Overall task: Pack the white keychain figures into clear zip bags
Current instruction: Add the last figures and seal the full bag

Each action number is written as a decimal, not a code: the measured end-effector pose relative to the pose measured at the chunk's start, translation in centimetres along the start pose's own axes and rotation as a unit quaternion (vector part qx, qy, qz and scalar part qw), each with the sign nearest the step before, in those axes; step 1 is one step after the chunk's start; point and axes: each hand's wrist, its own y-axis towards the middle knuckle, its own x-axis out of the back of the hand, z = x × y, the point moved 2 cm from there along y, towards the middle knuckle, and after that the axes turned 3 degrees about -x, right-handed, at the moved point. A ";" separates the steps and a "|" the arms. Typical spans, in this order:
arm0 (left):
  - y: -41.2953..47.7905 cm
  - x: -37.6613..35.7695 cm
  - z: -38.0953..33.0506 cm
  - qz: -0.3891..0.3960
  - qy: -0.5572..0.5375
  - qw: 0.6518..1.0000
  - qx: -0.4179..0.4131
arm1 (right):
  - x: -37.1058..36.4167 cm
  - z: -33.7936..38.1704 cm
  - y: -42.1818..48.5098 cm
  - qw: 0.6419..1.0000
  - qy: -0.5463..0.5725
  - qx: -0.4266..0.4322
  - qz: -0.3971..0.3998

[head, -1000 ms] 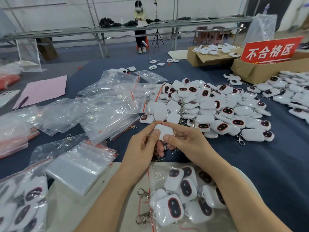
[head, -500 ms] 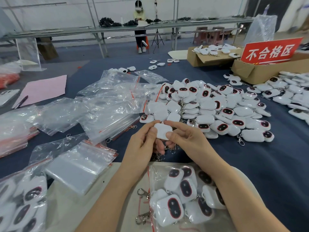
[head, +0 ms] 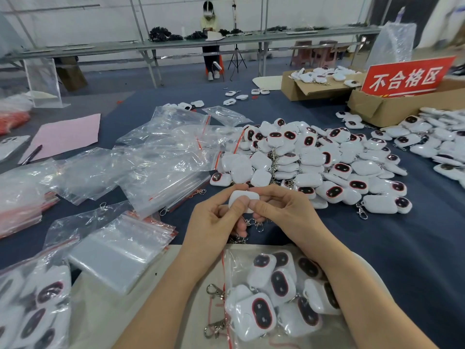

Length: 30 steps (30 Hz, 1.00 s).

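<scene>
Figure [head: 243,199] is pinched between left hand [head: 214,222] and right hand [head: 286,212], thumbs on top, above the surface [head: 390,248]. Just nearer, a bag [head: 239,263] holds several figures. A far box [head: 292,89] holds more.

Around the blue bench: signs, boxes and a busy back wall.

Blue cloth [head: 402,248] covers the bench, and over on the right a red sign [head: 407,78] with white characters stands up in a cardboard box [head: 377,109], a second cardboard box [head: 294,89] just beyond it. Left side now: a pink sheet [head: 65,134] lies flat, a dark pen [head: 32,154] at its near corner, a phone [head: 11,144] at the edge, a clear acrylic stand [head: 42,81] behind. Far back, a seated person [head: 210,34] at a long grey bench [head: 100,47], a tripod [head: 236,56] alongside.
</scene>
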 end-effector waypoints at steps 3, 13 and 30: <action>0.1 0.0 0.0 0.007 0.004 1.000 -0.003 | 0.0 0.0 0.0 1.000 -0.005 0.000 -0.004; 0.1 0.1 0.0 0.007 0.002 1.000 -0.001 | 0.0 0.1 0.0 1.000 -0.011 0.001 -0.013; 0.1 -0.3 -0.1 0.021 0.010 0.999 0.027 | 0.3 -0.3 0.3 1.000 0.011 -0.018 -0.014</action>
